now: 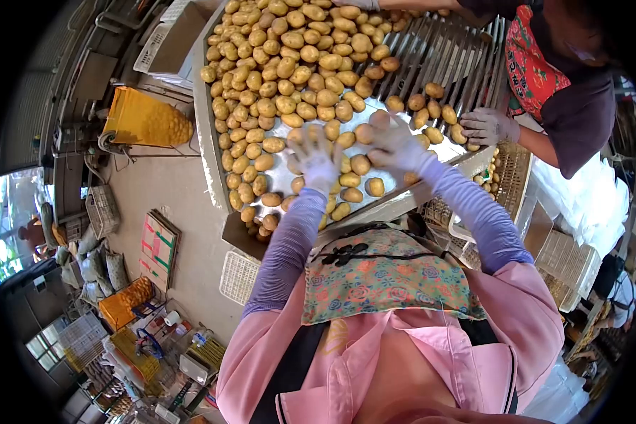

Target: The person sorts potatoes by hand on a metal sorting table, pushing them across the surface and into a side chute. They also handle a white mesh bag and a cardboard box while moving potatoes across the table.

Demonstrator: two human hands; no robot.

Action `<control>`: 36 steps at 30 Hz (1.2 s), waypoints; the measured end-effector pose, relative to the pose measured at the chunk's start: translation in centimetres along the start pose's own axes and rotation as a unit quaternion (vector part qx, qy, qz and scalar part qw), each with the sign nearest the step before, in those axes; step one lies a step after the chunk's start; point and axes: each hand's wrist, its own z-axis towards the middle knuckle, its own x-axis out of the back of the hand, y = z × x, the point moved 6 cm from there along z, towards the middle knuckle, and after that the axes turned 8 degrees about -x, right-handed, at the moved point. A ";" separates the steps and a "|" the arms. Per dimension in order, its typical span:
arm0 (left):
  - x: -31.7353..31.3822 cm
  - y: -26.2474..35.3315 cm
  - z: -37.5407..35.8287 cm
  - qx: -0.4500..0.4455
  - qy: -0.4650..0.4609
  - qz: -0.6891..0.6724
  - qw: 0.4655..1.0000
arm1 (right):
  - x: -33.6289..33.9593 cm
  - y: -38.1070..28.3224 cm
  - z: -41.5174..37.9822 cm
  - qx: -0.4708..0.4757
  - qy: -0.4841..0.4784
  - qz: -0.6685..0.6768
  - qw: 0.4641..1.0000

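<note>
Potatoes [286, 67] cover much of a metal sorting table [396, 194], piled thickest toward the far left. My left hand [316, 164], in a pale glove, lies over the potatoes with its fingers spread, gripping nothing. To its right, my right hand [401, 150], also gloved, is blurred by motion. Its fingers look stretched out beside a few potatoes, including one potato [364, 133] near the fingertips. Loose potatoes, such as this one [375, 186], sit on the bare metal between and below my hands.
Across the table, a co-worker's gloved hand [489, 127] touches potatoes by a slatted roller section [442, 56]. A wicker basket [512, 173] stands at the right edge. On the left are a yellow potato sack [145, 119] and a white crate [239, 275] on the floor.
</note>
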 end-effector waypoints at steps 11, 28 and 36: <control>-1.2 -13.8 -17.3 -0.253 0.026 0.053 0.966 | -5.4 -1.5 -4.2 -0.025 -0.157 -0.050 0.986; -2.7 -3.8 3.4 0.013 0.199 0.125 0.972 | -7.0 -1.3 -3.7 0.039 0.009 0.155 0.987; -0.2 -5.6 -10.9 -0.287 0.109 -0.011 0.952 | -7.1 -0.6 -5.5 0.024 -0.203 -0.093 0.974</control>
